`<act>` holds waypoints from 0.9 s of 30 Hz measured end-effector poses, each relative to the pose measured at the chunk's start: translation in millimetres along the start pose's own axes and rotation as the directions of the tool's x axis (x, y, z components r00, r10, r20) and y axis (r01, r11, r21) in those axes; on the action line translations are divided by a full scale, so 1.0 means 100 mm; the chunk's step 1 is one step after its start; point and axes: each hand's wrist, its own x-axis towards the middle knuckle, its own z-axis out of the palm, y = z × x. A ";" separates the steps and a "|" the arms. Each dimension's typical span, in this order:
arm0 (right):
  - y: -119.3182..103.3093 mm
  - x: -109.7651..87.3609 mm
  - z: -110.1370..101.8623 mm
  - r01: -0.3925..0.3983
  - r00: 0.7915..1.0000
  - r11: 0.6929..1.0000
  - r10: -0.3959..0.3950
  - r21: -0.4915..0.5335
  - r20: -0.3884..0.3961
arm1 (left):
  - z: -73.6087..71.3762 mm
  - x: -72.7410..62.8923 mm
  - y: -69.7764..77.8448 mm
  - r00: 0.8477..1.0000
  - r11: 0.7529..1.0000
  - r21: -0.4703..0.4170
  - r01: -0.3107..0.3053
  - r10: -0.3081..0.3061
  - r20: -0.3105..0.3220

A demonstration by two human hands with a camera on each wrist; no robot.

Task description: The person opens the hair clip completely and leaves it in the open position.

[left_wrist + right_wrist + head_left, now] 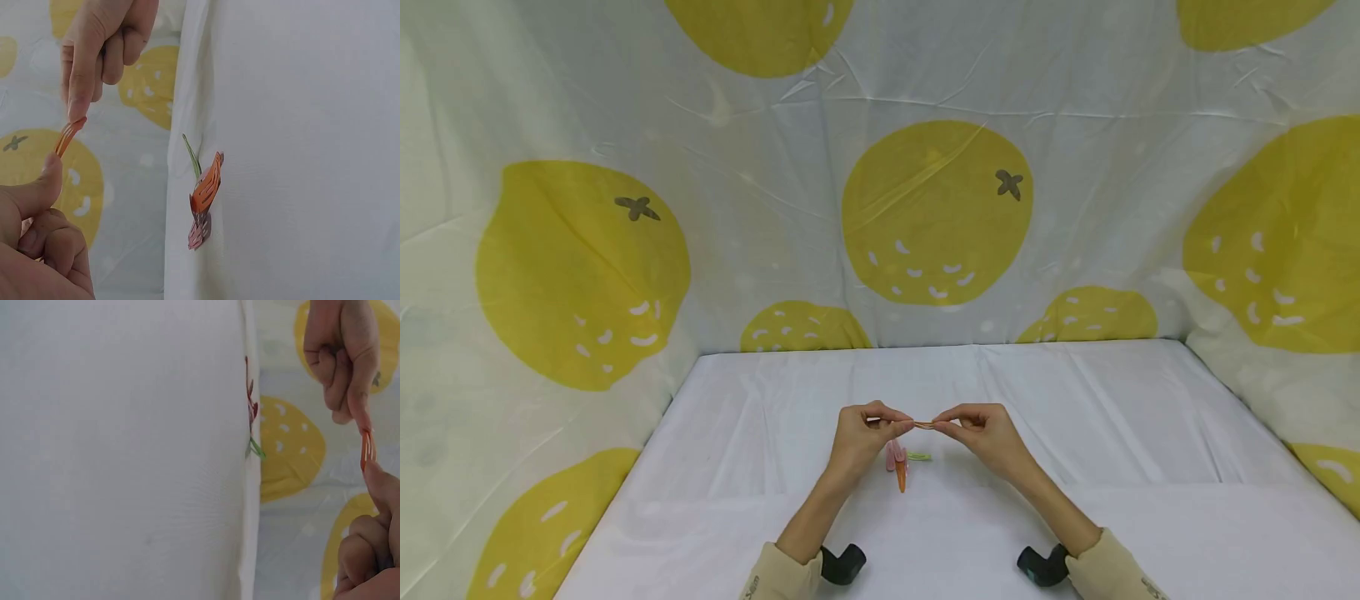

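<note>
Between the two hands, above the table, is a slim orange hair clip (pixel 923 425) with long slots along it. My left hand (pixel 861 437) pinches one end with thumb and fingertips. The other end is pinched by my right hand (pixel 985 435). In the left wrist view the held clip (pixel 67 139) looks slightly bowed. Just below the hands, a small pile on the table holds another orange hair clip (pixel 901 477), pink clips (pixel 891 457) and a green clip (pixel 920 457). They overlap, so their number is hard to tell.
A white cloth covers the table (pixel 700 533). Behind it and at both sides hangs a curtain (pixel 775 208) printed with yellow lemons. Black curved pieces (pixel 844 565) protrude beside both sleeve cuffs.
</note>
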 end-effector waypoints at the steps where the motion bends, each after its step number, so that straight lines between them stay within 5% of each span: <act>1: -0.01 0.00 0.01 0.004 1.000 1.000 -0.004 0.001 -0.004 | 0.00 0.00 0.00 1.000 1.000 0.000 -0.003 0.003 -0.002; 12: -0.09 -0.03 0.08 -0.049 0.996 0.998 0.047 -0.030 -0.070 | 0.03 -0.02 0.00 0.995 0.996 0.030 -0.088 0.090 -0.046; 22: -0.14 -0.06 0.18 0.172 0.969 0.974 -0.194 -0.148 -0.152 | 0.08 -0.05 -0.01 0.959 0.957 0.150 -0.248 0.265 -0.105; 27: -0.14 -0.06 0.21 0.219 0.953 0.961 -0.248 -0.168 -0.175 | 0.10 -0.06 0.00 0.951 0.950 0.157 -0.270 0.289 -0.112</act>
